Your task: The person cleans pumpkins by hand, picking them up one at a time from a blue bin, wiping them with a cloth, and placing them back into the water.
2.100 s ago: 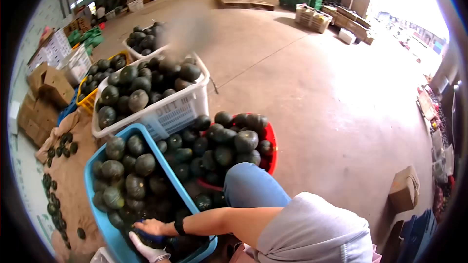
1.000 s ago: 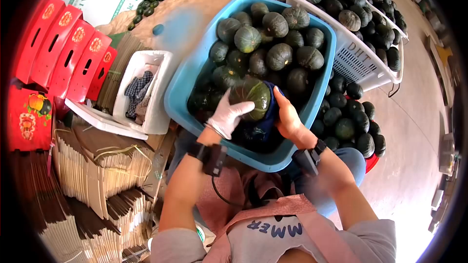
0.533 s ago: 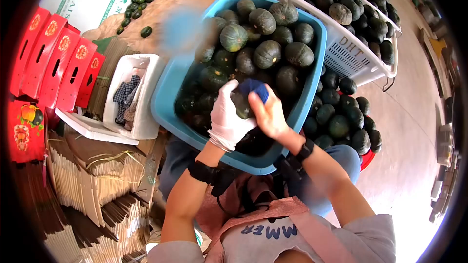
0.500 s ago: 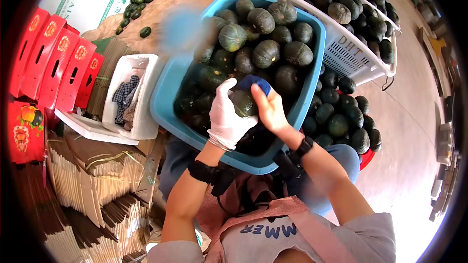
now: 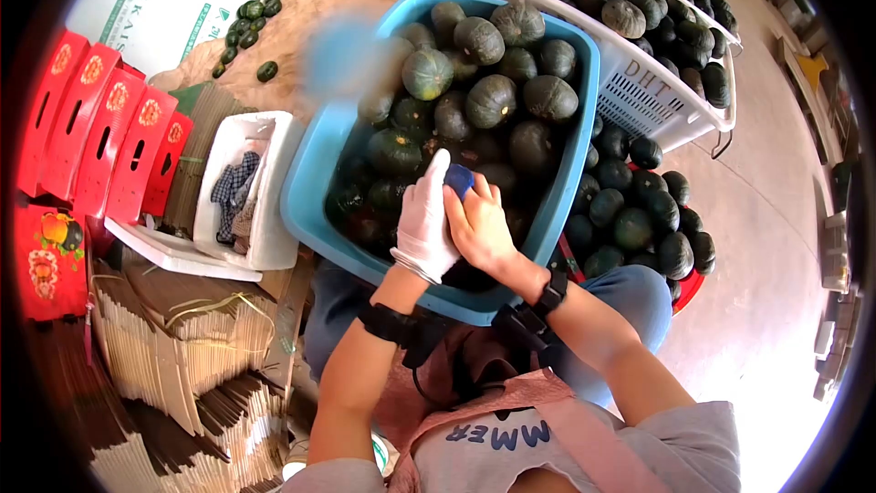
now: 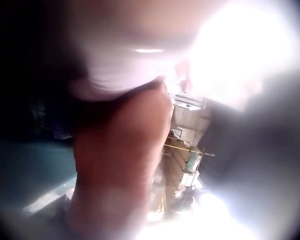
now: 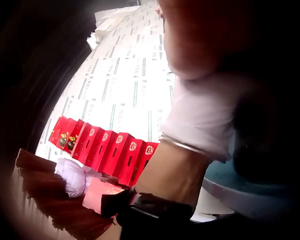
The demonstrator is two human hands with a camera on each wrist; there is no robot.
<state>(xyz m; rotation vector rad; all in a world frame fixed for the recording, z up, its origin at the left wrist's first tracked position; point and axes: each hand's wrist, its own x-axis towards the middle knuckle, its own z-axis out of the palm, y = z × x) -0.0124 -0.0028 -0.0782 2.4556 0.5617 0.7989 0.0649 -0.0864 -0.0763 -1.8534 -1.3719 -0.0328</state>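
Observation:
In the head view, my left hand (image 5: 422, 226), in a white glove, and my bare right hand (image 5: 484, 230) are close together over the near part of a light blue tub (image 5: 306, 205). The right hand grips a dark blue cloth (image 5: 459, 181), whose top shows between the hands. The left hand is cupped round a dark green kabocha squash, now hidden behind both hands. Several kabocha squashes (image 5: 491, 100) lie in the tub's far part. Both wrist views are blurred; the right one shows the gloved hand (image 7: 200, 115) beside the bare one.
Right of the tub stand a white crate (image 5: 671, 96) heaped with squashes and a red basin (image 5: 691, 290) of more. To the left are a white foam box (image 5: 281, 151), red cartons (image 5: 114, 119) and folded cardboard (image 5: 224, 347). Small squashes (image 5: 251, 23) lie on brown sheeting behind.
The head view swung from the room down to the tub. The hands drew closer together, turning the squash and cloth, and the squash between them went out of sight.

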